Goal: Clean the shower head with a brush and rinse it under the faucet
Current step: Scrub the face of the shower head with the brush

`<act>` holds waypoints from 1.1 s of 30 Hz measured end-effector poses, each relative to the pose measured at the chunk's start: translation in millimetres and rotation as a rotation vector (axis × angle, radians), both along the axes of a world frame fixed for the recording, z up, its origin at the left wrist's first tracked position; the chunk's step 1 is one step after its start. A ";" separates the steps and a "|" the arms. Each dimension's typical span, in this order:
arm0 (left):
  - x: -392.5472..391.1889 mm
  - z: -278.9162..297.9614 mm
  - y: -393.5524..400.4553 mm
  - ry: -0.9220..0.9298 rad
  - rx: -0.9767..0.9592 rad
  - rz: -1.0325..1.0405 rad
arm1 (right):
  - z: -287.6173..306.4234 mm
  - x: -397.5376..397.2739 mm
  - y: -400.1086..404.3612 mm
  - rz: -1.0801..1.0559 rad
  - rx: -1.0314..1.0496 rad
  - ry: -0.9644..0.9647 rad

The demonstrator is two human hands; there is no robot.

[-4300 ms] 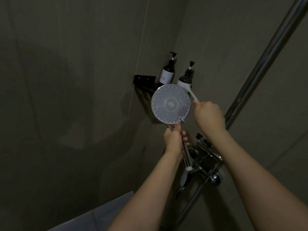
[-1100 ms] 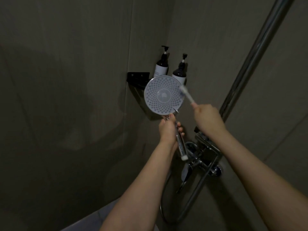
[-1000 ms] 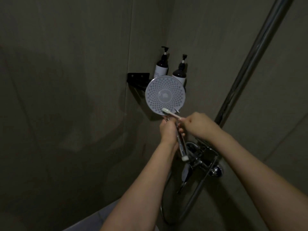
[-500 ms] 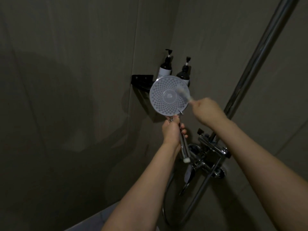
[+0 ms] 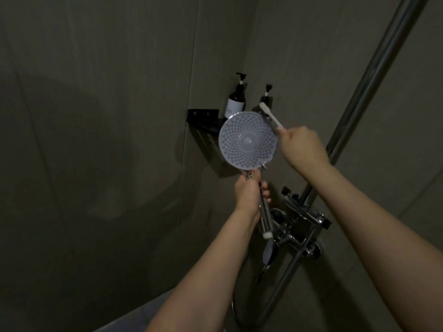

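Scrubbing is underway: the left hand grips the round, perforated grey shower head by its chrome handle while the right hand holds the slim white brush at its upper rim, so the next stroke must sweep back across the face.

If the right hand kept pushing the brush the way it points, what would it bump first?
Probably the right-hand pump bottle: the brush in the right hand points up-left at it. Depth is unclear.

I have one view only, from the head camera: it looks forward and down along both forearms into the shower's corner, close to the shower head, wide-angle, with the riser pipe bowed.
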State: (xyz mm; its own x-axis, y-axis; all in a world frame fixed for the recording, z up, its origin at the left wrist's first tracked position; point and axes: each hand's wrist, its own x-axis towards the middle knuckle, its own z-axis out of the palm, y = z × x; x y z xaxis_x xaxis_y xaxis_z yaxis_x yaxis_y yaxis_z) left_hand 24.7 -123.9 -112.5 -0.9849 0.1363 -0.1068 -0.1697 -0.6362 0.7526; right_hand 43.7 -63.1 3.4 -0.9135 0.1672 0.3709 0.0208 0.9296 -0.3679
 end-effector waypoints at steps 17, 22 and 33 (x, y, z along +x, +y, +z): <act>-0.6 7.2 9.6 -0.044 -0.008 -0.039 | 13.4 -8.2 -11.9 0.038 -0.085 0.067; -2.8 7.6 10.1 -0.002 -0.032 0.018 | -2.1 -12.6 -22.6 0.107 0.144 -0.305; -2.4 8.9 6.7 0.014 -0.133 -0.014 | 6.2 -13.4 -16.4 0.080 -0.045 -0.011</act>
